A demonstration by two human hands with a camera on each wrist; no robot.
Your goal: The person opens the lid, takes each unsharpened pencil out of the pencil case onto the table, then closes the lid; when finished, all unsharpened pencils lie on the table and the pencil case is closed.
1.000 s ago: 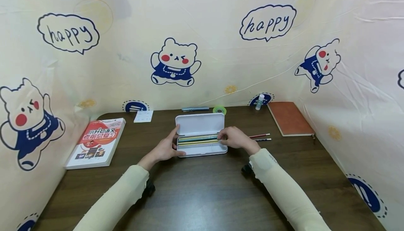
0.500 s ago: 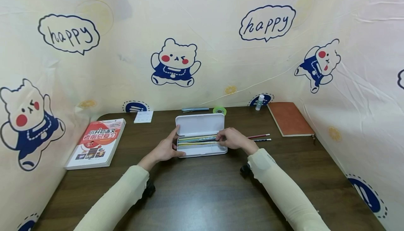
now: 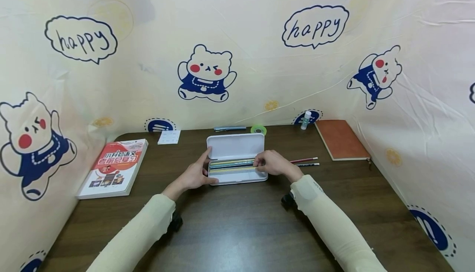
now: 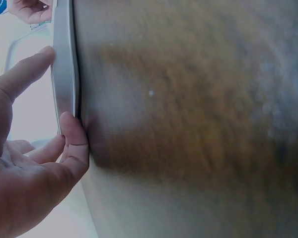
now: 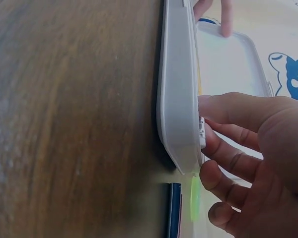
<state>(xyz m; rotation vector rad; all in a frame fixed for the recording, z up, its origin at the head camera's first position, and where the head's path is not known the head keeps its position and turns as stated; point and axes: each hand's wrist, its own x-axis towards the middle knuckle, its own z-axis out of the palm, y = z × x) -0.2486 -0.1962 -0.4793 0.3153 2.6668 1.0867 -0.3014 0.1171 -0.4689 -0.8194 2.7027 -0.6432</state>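
Note:
A white pencil case (image 3: 230,178) lies on the table with its lid (image 3: 236,146) raised at the back. Several pencils (image 3: 230,166) lie lengthwise inside it. My left hand (image 3: 194,174) grips the case's left end, thumb at the front edge and other fingers around the side and back. In the left wrist view, its fingers bend round the case's pale side wall (image 4: 64,79). At the right end, my right hand (image 3: 275,163) pinches a pencil; in the right wrist view a patterned pencil end (image 5: 202,133) shows between thumb and fingers. The fingertips partly hide the pencils' right ends.
Two pencils (image 3: 308,164) lie right of the case, partly behind the right hand. Behind it are a blue pen (image 3: 230,128) and a green tape roll (image 3: 258,130). A glue stick (image 3: 305,121) and brown notebook (image 3: 342,140) stand right; a thick book (image 3: 113,169) and white card (image 3: 168,137) lie left.
The right hand has shifted slightly left, and the pencils inside the case have shifted, crossing at a slant half a second ago and lying straighter now. The left hand stays put.

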